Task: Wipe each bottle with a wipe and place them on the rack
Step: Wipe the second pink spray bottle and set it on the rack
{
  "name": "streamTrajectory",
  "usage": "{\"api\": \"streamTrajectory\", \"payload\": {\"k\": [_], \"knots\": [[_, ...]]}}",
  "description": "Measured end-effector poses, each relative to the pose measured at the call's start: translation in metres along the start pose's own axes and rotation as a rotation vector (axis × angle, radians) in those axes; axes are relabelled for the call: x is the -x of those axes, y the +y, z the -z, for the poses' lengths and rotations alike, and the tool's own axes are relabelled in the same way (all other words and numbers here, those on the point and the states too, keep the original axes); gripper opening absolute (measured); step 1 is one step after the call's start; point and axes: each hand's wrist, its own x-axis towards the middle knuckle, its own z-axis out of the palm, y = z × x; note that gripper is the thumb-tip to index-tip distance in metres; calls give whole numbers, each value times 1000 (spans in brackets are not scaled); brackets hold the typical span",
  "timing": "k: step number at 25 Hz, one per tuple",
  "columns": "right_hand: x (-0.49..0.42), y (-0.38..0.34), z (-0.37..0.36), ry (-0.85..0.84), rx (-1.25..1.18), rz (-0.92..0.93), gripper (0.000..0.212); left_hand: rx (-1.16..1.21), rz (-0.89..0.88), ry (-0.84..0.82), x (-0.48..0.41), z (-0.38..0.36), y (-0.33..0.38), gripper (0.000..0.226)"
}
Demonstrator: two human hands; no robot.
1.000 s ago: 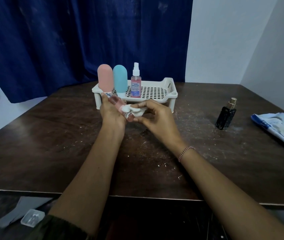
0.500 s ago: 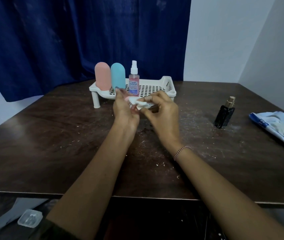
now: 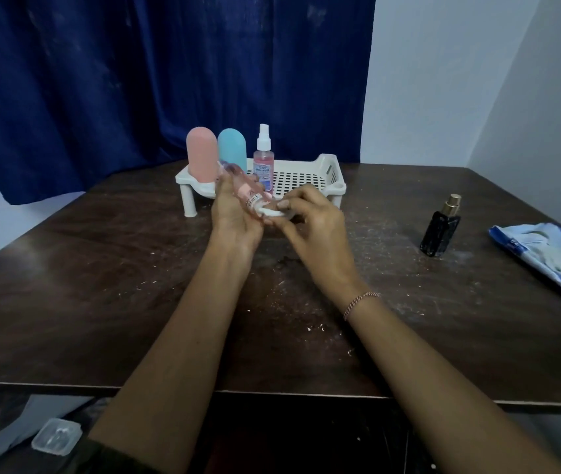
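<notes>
Left hand (image 3: pixel 234 215) is curled round the small pink bottle (image 3: pixel 243 188), holding it up off the table (image 3: pixel 101 268) just in front of the rack (image 3: pixel 333 170). The bottle is tilted, its top pointing up and away, its bottom end down toward the other hand. Right hand (image 3: pixel 318 225) pinches the wipe (image 3: pixel 268 210) between thumb and fingertips and has it pressed against that bottom end. So we're mid-wipe on this one, by the look of it.

The bottle itself looks see-through with a pink tint, slim, with a printed label band near the base. The print is too small to read.

Behind the hands, three are standing upright on the rack at its left end: a tall pink bottle (image 3: pixel 201 155), a blue bottle (image 3: pixel 233 148) right beside it, and a spray bottle (image 3: pixel 263 162) with a white nozzle. The right half of the rack is free.

Out to the right, well apart from the rack, a black bottle (image 3: pixel 441 230) with a gold cap stands on the table, untouched. Beyond it lies a pack of wipes (image 3: pixel 546 254).

My read: three placed, one in hand, one waiting. Finish this one, rack it, then fetch the black one.
</notes>
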Motion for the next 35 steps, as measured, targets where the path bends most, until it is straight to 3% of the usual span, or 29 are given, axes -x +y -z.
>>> {"api": "streamTrajectory", "payload": {"k": [4, 8, 10, 16, 22, 25, 28, 31, 35], "knots": [[-8, 5, 10, 228, -44, -140, 20, -231, -38, -76, 5, 1, -4, 49], [-10, 8, 20, 327, -68, -152, 22, -1034, -243, -313, 12, 1, -14, 37], [-10, 10, 25, 354, -27, -123, 19, -1285, -305, -412, 14, 3, -18, 30], [-6, 22, 22, 117, 343, -10, 24, -1412, -490, -352, 10, 11, -18, 28], [-5, 20, 20, -87, 357, -9, 31, -1716, -698, -345, 10, 17, -5, 33], [-5, 16, 17, -127, 388, -35, 22, -1799, -791, -399, 13, 17, -4, 39], [-4, 18, 18, -118, 238, -160, 19, -1834, -800, -467, 18, 14, -8, 34], [-6, 21, 19, -57, -14, -400, 28, -1840, -811, -489, 20, 11, -10, 30], [-13, 21, 23, 45, -659, -785, 30, -1848, -831, -469, 17, 11, -12, 40]]}}
